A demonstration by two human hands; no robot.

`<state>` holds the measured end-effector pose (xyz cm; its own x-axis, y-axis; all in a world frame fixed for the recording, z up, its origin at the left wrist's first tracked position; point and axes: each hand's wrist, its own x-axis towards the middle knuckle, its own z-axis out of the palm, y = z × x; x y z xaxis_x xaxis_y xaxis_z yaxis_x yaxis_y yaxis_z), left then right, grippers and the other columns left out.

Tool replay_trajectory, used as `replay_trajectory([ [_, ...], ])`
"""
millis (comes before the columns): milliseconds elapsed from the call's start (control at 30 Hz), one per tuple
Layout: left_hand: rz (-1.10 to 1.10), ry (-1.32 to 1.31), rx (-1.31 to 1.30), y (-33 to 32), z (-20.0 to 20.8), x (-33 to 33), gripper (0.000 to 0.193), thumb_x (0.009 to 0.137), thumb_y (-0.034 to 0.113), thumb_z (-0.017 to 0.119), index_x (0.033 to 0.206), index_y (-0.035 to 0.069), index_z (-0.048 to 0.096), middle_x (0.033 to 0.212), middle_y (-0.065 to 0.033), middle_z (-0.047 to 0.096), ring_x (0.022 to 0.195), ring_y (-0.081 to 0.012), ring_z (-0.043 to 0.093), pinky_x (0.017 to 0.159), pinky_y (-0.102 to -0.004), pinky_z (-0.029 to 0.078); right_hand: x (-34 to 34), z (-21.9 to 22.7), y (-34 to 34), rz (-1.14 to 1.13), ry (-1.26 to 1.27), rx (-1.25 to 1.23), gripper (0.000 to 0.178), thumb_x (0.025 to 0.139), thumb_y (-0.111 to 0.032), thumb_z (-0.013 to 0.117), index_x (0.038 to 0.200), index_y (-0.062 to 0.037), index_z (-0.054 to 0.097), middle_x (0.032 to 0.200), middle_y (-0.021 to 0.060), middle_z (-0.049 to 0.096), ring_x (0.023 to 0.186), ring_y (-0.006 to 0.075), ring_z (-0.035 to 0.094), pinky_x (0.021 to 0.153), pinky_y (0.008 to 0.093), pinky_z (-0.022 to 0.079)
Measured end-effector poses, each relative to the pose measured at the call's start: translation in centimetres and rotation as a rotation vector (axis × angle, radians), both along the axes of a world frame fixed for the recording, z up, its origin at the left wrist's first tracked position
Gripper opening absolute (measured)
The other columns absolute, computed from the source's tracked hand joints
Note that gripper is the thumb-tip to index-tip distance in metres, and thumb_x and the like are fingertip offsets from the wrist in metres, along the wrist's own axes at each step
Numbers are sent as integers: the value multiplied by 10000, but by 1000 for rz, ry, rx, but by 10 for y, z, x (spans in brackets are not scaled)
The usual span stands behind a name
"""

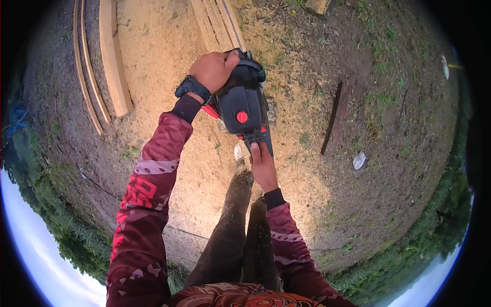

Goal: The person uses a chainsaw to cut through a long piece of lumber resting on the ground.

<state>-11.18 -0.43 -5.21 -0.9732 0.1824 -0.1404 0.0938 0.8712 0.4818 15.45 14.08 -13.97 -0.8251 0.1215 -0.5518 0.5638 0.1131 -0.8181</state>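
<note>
A black chainsaw with red parts point(240, 100) is held out in front of my legs, its bar point(232, 24) pointing away from me. My left hand point(214, 70), with a dark watch on the wrist, is closed round the front handle at the saw's left. Behind the body, my right hand point(264, 166) grips the rear handle; its finger at the trigger is hidden. Beyond the saw lies a light wooden beam point(207, 20) with long lengthwise cuts. The bar lies along the beam's right side; whether it sits in the wood I cannot tell.
Sawdust point(153, 66) covers the ground around the beam. On the left lie a thick plank point(113, 66) and two thin wood strips point(88, 61). A dark narrow board point(332, 117) and a crumpled clear plastic piece point(359, 160) are at the right. My white-tipped shoe point(238, 151) stands below the saw.
</note>
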Motion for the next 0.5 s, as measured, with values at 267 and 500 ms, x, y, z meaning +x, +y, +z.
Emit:
replay_trajectory([
  [267, -17, 34, -5, -9, 2, -27, 596, 995, 549, 492, 832, 25, 725, 710, -253, 639, 696, -453, 644, 645, -497, 505, -27, 6, -3, 53, -67, -14, 464, 1066, -478, 413, 1174, -52, 561, 878, 258, 660, 862, 498, 635, 741, 526, 469],
  [500, 0, -7, -23, -7, 6, -34, 608, 991, 562, 488, 829, 27, 726, 725, -247, 656, 705, -451, 651, 654, -499, 510, -31, 2, -6, 36, -66, 2, 472, 1064, -486, 412, 1187, -55, 562, 861, 251, 664, 850, 490, 644, 725, 525, 472],
])
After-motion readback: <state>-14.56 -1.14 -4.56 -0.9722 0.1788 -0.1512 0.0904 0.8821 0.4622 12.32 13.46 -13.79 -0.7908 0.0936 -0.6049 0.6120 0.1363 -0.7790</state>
